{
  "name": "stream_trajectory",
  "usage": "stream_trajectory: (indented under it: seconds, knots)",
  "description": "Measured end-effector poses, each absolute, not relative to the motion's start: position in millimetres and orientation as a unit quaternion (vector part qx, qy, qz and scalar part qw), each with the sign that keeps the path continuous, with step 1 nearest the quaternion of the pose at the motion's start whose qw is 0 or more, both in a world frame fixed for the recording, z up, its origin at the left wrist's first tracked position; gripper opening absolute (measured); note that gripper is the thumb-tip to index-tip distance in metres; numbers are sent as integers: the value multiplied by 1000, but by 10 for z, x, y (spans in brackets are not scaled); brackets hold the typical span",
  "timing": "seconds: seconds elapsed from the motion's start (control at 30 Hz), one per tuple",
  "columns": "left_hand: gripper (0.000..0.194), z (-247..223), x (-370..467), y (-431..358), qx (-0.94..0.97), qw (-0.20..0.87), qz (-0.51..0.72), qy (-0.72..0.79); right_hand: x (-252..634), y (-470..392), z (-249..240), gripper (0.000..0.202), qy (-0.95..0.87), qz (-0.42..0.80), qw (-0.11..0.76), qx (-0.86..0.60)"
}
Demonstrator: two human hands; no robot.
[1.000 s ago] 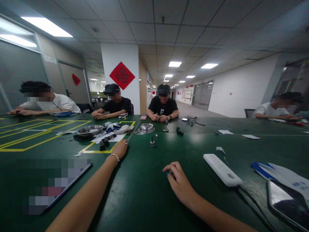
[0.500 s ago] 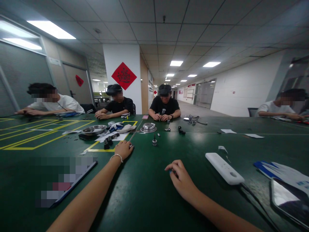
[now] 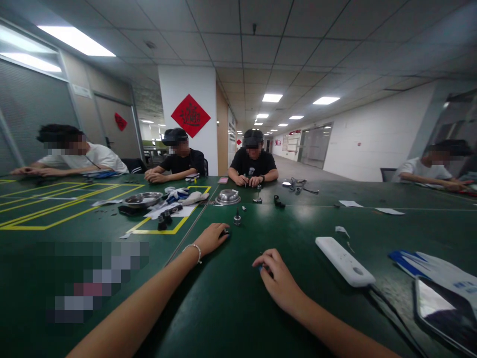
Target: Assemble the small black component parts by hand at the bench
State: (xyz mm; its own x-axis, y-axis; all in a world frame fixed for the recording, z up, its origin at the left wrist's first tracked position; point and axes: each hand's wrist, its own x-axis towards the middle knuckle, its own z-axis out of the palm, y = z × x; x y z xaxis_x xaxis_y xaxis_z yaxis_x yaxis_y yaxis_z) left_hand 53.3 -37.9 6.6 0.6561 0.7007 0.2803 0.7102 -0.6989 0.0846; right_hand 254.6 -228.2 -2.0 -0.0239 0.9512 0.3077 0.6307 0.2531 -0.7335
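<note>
My left hand (image 3: 211, 239), with a bracelet at the wrist, reaches over the green table (image 3: 208, 308). Its fingers are closed around a small dark, partly shiny piece (image 3: 224, 232), too small to name. Just beyond the fingertips, a small round metal part with an upright pin (image 3: 237, 219) stands on the table. My right hand (image 3: 278, 278) is low over the table nearer to me, fingers curled and thumb against them. A bluish bit shows at its fingertips; the rest of what it holds is hidden.
Past the round part are an overturned steel bowl (image 3: 227, 198) and black fittings (image 3: 164, 220). Another steel dish (image 3: 143, 199) sits at left beside gloves (image 3: 177, 194). To my right lie a white power strip (image 3: 345, 262), a phone (image 3: 443, 311) and a blue-white glove (image 3: 439, 271). Several people sit around the table.
My left hand has moved right, from beside the table seam to near the round metal part, fingers still closed. The right hand has stayed nearly in place.
</note>
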Motion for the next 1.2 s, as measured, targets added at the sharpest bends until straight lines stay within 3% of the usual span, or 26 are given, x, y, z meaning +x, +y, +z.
stream_trajectory:
  seconds: [0.23,0.5,0.7,0.93,1.2]
  knots:
    - [36,-19,488,-847,-930,-11,-190,-315,2514,-2256,-89,28,-694,190,410,-561]
    - [58,-67,677,-972,-904,40,-210,-369,2538,-2225,-65,26,-678,158,447,-561]
    - [52,-68,648,-930,-927,42,-176,-330,2486,-2182,-91,26,-683,129,452,-559]
    - [58,-60,823,-809,-910,53,-184,-367,2438,-2151,-109,27,-704,100,452,-539]
    - [47,-38,1068,-625,-910,22,-175,-375,2520,-2193,-67,26,-690,127,442,-560]
